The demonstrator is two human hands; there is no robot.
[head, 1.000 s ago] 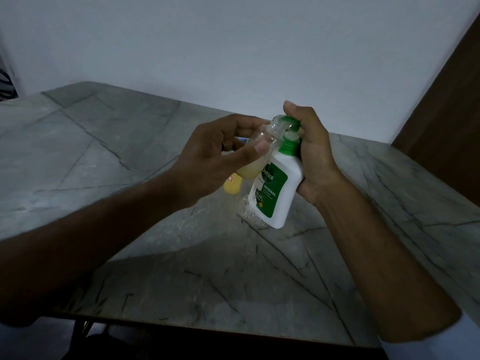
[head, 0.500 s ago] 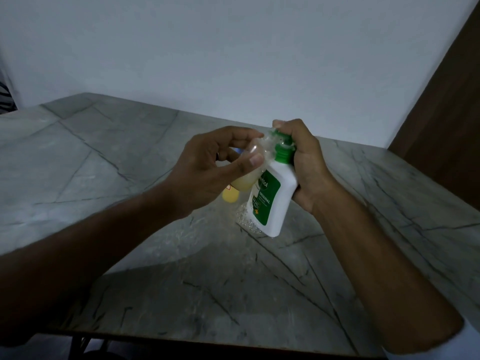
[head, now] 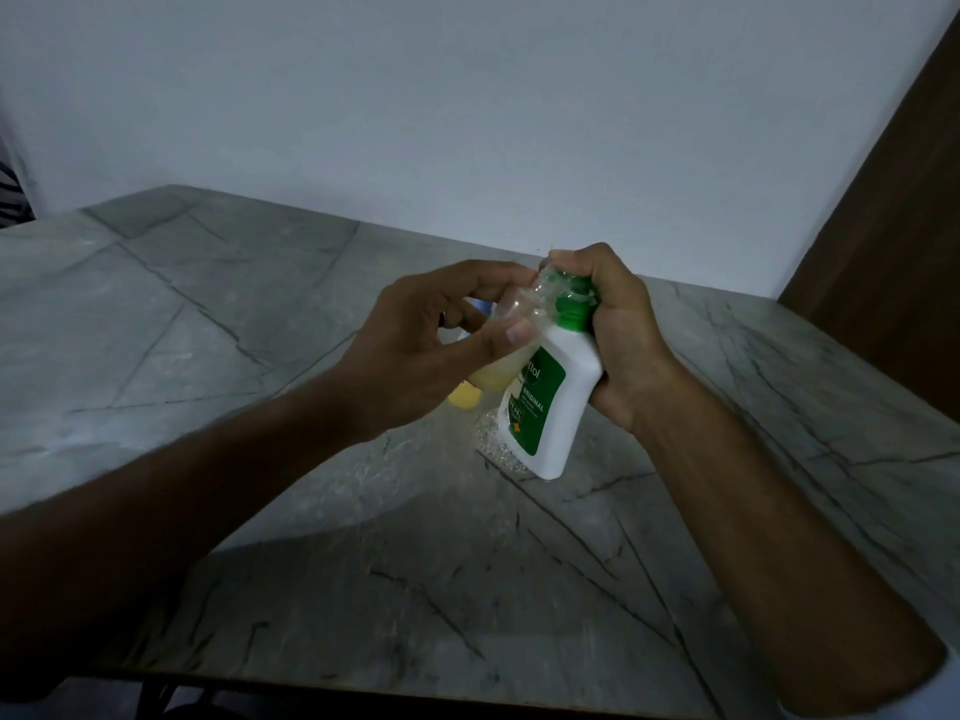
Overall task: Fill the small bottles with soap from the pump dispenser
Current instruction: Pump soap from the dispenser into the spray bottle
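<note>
- Soap dispenser [head: 545, 402] is sitting in the right hand [head: 618, 335], held above the tabletop [head: 260, 314], white body tilted so its long axis is running from the green pump head [head: 571, 298] at upper right down to its base at lower left.
- Right-hand grip is closing fully round the dispenser's neck and shoulder, with the fingers curling over the pump head as if pressing it.
- Small clear bottle [head: 511, 330] is lying just left of the pump, its mouth touching or almost touching the nozzle, its long axis slanting the same way; yellowish soap is pooling in its lower end.
- Left hand [head: 441, 350] is pinching the small bottle between thumb and fingers, a closed grip; this hand is the nearer one to it.
- Yellow item [head: 463, 397] and crinkled clear plastic [head: 493, 444] are lying on the tabletop under the hands; a blue-and-white bit behind the left hand is too hidden to name.
- Compared with half a second ago, both hands are sitting lower in view and the dispenser is leaning a touch more; grips look unchanged.
</note>
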